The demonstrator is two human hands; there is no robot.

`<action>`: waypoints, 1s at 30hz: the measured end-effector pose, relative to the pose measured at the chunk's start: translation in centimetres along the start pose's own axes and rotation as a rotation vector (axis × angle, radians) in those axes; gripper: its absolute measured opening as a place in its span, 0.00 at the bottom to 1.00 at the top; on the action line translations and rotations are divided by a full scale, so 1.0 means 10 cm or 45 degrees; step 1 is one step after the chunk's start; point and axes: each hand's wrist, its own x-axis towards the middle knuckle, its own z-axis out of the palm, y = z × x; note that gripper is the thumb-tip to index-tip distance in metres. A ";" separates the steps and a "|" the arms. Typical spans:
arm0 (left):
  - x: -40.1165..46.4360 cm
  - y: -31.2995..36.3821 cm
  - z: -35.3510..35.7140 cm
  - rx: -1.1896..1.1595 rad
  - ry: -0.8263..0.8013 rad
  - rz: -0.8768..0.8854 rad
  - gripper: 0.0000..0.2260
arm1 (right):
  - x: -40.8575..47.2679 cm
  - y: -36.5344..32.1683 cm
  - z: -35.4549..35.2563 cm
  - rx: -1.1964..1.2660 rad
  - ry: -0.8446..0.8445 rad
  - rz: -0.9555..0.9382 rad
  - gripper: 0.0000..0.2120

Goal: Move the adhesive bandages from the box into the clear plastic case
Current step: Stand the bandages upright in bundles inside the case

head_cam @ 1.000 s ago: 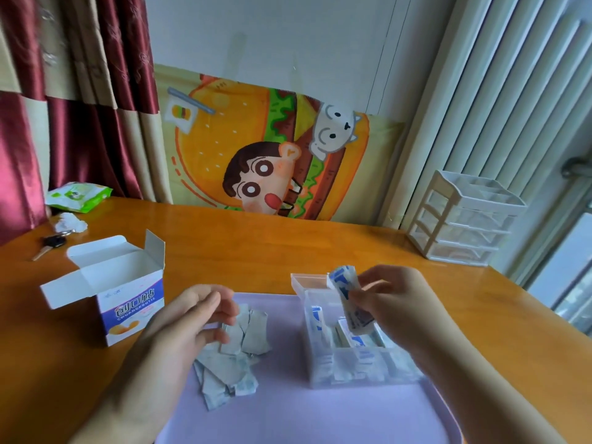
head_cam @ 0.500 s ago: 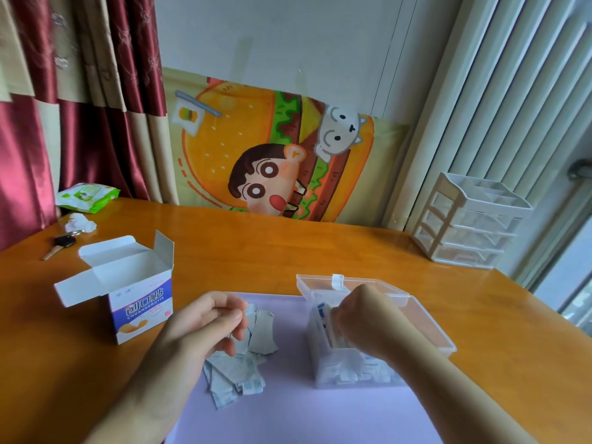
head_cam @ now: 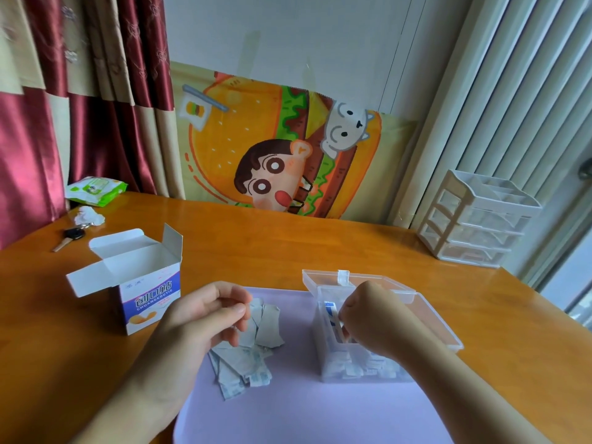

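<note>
A room in a home; dark red and beige curtains (head_cam: 80, 91) hang at the left; a cartoon burger poster (head_cam: 282, 145) leans against the wall behind an orange wooden worktop (head_cam: 256, 245); white vertical blinds (head_cam: 519, 91) cover a window at the right; on the worktop lie a key (head_cam: 69, 237), a pack of wipes (head_cam: 96, 190) and a small white drawer organiser (head_cam: 477, 219).

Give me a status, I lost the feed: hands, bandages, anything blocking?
Right hand in the clear case, tucking a bandage. Left hand above the loose pile, grip unclear. Box open. Nothing blocking.
</note>
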 end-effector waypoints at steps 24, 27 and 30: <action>0.04 0.02 -0.21 0.938 0.358 0.000 0.11 | -0.68 -0.34 0.15 -0.080 0.670 -0.557 0.08; 0.03 0.02 -0.22 1.017 0.411 -0.043 0.13 | -0.78 -0.54 0.59 -0.031 0.353 -0.768 0.10; 0.01 0.06 -0.20 0.985 0.440 -0.044 0.14 | -0.63 -0.68 1.02 -0.144 0.246 -0.772 0.18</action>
